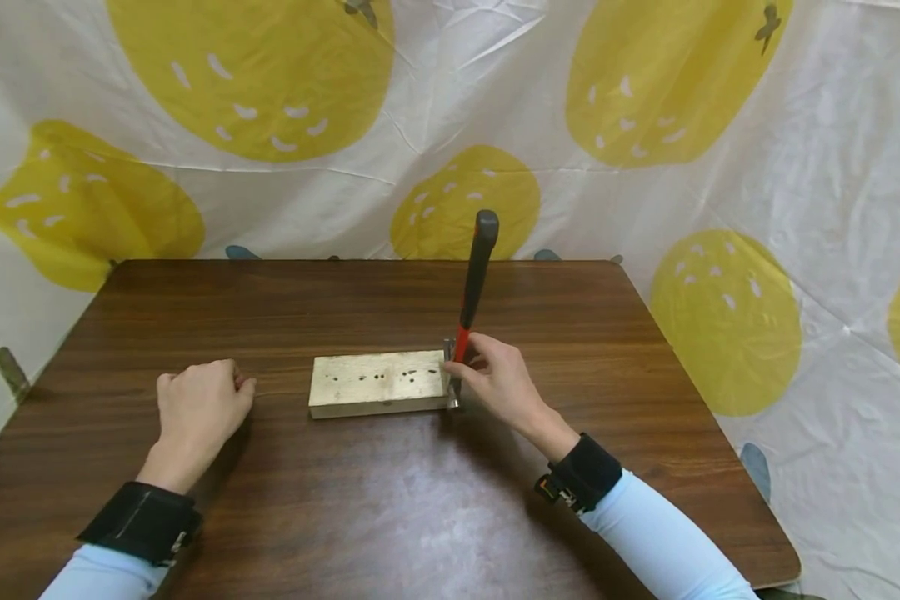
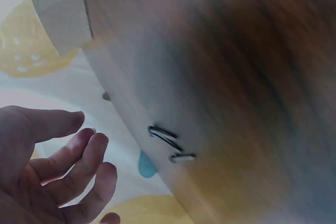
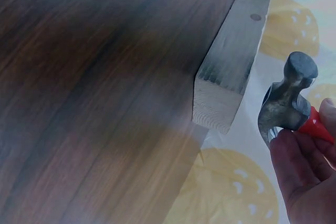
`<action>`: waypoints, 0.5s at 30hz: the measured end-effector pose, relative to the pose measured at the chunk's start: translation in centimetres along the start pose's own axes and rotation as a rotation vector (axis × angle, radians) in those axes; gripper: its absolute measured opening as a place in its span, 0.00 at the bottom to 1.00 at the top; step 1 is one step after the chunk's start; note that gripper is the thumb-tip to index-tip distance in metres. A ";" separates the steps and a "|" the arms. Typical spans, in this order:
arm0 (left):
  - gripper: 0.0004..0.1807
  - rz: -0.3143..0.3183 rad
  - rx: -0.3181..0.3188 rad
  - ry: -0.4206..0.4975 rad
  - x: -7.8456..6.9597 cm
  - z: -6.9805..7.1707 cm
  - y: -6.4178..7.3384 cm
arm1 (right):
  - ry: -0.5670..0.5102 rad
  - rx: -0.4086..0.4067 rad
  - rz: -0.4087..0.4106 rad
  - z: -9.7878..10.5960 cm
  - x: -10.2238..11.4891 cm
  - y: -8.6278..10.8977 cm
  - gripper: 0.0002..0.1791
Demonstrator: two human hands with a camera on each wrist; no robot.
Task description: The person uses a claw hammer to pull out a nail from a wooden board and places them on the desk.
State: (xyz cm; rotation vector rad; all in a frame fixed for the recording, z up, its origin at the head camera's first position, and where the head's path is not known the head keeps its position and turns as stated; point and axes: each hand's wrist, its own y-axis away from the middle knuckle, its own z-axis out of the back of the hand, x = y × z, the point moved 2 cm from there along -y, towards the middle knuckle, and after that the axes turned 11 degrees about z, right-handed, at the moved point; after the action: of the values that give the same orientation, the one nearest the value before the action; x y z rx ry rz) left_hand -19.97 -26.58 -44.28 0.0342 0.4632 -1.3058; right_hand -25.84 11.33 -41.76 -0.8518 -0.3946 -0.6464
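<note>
My right hand (image 1: 498, 379) pinches a claw hammer (image 1: 478, 275) near its head, at the right end of a pale wooden block (image 1: 375, 379). The hammer's black and red handle points up. In the right wrist view, the steel head (image 3: 286, 100) shows beside the block (image 3: 231, 56), with the fingers at its claw and the red neck. Dark holes and marks run along the block's top. To the block's left, my left hand (image 1: 202, 408) hovers with loosely bent fingers and holds nothing. Thin dark nails (image 2: 165, 139) lie on the table near it, hidden in the head view.
A brown wood-grain table (image 1: 390, 492) bears everything. Behind and around it hangs a white cloth (image 1: 292, 200) printed with large yellow fruit. Black bands wrap both wrists.
</note>
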 end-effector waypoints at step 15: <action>0.12 -0.216 -0.173 0.139 -4.0 -0.5 0.3 | -0.039 -0.006 0.102 -1.2 1.3 -0.1 0.09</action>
State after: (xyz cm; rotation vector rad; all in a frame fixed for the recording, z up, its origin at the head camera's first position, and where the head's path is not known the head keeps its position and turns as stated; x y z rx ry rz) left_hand -20.64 -22.65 -43.44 -0.0714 0.7131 -1.4763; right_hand -24.82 9.87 -41.68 -0.8860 -0.3820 -0.5378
